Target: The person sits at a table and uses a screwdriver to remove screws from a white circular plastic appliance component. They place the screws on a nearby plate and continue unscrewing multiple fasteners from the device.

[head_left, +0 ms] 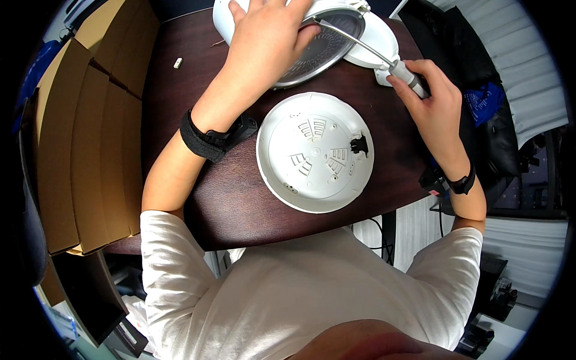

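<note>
Two hands work over one white round appliance [336, 42] at the far edge of the dark wood-grain tabletop [240, 204]. The left hand [264, 42] lies spread, palm down, on the appliance's rim beside its shiny ribbed metal plate [327, 51]. The right hand [435, 99] is closed around the grey handle of one screwdriver [372, 51], whose thin steel shaft slants toward the left hand's fingertips. Between the two wrists lies one loose white plastic disc cover [315, 153], vented, with a black clip. Flat brown cardboard boxes [84, 144] are stacked left of the left forearm.
</note>
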The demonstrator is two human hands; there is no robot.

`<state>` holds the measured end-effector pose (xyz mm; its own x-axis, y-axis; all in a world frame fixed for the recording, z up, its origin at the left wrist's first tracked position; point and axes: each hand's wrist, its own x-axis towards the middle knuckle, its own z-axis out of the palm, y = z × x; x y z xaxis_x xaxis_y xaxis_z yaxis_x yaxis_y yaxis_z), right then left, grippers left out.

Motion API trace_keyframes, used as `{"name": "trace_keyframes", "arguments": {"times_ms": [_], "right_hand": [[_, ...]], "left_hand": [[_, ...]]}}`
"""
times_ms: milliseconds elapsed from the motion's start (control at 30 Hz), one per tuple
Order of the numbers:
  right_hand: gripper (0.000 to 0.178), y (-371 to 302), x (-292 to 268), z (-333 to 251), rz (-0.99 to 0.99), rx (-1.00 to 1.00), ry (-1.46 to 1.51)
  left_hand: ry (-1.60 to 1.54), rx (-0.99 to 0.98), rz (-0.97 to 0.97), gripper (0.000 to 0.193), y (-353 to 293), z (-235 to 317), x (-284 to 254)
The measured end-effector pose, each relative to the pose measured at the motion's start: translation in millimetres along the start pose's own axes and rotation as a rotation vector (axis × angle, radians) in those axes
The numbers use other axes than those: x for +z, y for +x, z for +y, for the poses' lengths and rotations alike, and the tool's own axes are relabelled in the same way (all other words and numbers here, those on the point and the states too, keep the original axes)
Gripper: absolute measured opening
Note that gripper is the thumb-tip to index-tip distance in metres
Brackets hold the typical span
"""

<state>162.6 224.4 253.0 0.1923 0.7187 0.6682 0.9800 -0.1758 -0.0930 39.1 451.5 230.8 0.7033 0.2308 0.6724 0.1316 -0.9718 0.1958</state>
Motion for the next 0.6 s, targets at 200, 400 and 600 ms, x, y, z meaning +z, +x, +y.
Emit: {"name": "trace_keyframes", "arguments": {"times_ms": [200,400,600], "right_hand": [[0.028,-1.1,1.0,-0.1,-0.007,0.000,-0.005],[0.025,-2.3,5.8,-5.9,-0.083,0.110,0.129],[0.021,-13.0,15.4,-2.2,-0.298,0.491,0.552]], "left_hand": [[0.040,0.001,-0.012,0.062,0.1,2.1,-0.6],[0.021,-0.001,0.016,0.062,-1.5,2.4,-0.8],[0.083,-0.007,0.036,0.060,-2.0,6.8,1.2]]}}
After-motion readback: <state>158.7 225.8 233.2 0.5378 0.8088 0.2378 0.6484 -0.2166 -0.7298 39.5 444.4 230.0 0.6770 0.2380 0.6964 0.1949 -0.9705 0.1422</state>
